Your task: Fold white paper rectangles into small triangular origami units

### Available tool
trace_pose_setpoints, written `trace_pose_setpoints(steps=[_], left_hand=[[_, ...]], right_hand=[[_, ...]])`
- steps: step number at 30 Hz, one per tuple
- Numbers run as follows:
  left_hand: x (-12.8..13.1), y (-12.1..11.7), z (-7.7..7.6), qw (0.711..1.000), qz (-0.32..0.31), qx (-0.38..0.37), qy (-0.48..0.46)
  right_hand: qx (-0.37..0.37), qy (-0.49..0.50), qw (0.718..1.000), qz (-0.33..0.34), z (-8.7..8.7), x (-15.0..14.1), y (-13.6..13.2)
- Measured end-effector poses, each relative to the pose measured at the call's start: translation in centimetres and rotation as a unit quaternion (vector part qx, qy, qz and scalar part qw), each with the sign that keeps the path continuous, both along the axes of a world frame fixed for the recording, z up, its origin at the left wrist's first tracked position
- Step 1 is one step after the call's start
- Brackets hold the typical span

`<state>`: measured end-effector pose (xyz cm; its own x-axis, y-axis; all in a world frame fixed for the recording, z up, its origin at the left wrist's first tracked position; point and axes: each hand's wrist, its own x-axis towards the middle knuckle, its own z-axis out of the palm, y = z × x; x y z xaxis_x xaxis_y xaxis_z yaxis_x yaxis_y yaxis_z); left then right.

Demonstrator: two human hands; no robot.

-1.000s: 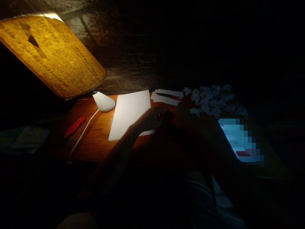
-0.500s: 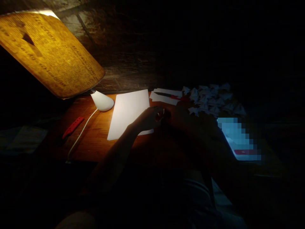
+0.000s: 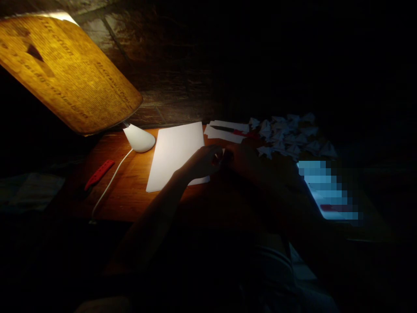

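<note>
My left hand (image 3: 207, 157) is curled over the right edge of a stack of white paper (image 3: 177, 152), its fingers closed. Just beside it, in deep shadow, is my right hand (image 3: 237, 156), fingers bent inward. Between the two sets of fingertips shows a sliver of a small piece of white paper (image 3: 223, 151), pinched from both sides. Most of that piece is hidden by fingers and darkness. Beyond the right hand lie several folded paper shapes (image 3: 293, 138), pointed and partly overlapping.
A lamp (image 3: 140, 138) with a yellow printed shade (image 3: 74, 78) lights the left side, its white cord (image 3: 110, 184) crossing the wooden table (image 3: 130, 174). A red cutter (image 3: 99, 174) lies left. Red-handled scissors (image 3: 239, 131) rest on paper strips (image 3: 221, 135). A lit phone (image 3: 329, 191) lies right.
Both hands stay together in nearly the same place. The fingers have shifted slightly around the small piece of paper, and less of its white edge shows.
</note>
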<state>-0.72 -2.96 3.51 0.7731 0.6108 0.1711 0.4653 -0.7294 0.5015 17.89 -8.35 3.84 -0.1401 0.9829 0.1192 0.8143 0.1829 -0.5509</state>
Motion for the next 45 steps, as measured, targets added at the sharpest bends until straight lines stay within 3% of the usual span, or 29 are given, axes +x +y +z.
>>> trace_pose_setpoints(steps=[6, 11, 17, 24, 31, 34, 39, 41, 45], left_hand=[[-0.4, 0.3, -0.2, 0.998, -0.042, 0.031, -0.024], [-0.9, 0.7, 0.0, 0.995, -0.086, 0.055, -0.016], [-0.8, 0.4, 0.0, 0.993, -0.078, 0.090, 0.011], [-0.2, 0.4, -0.3, 0.983, -0.085, 0.153, 0.057], [-1.3, 0.5, -1.0, 0.978, -0.115, 0.174, 0.019], [-2.1, 0.3, -2.1, 0.976, -0.082, 0.200, -0.002], [-1.9, 0.1, -3.5, 0.987, 0.000, 0.159, -0.009], [-1.6, 0.1, -3.7, 0.984, 0.004, 0.176, -0.013], [-1.2, 0.0, -3.6, 0.959, -0.041, 0.282, 0.004]], right_hand=[[-0.020, 0.026, 0.999, -0.020, 0.5, -0.2, -0.2], [-0.006, 0.050, 0.999, -0.010, 0.0, -0.1, 0.0], [0.011, 0.073, 0.997, -0.015, -0.6, 0.3, 0.0], [-0.026, 0.051, 0.997, -0.053, -0.3, 0.1, 0.3], [-0.024, 0.049, 0.997, -0.057, -0.8, 0.3, 0.7], [-0.037, 0.048, 0.997, -0.055, -0.6, 0.2, 0.5], [-0.044, 0.061, 0.996, -0.052, -0.5, 0.3, 0.4], [-0.045, 0.065, 0.996, -0.050, -0.5, 0.3, 0.5], [-0.043, 0.050, 0.997, -0.041, -0.4, 0.3, 0.4]])
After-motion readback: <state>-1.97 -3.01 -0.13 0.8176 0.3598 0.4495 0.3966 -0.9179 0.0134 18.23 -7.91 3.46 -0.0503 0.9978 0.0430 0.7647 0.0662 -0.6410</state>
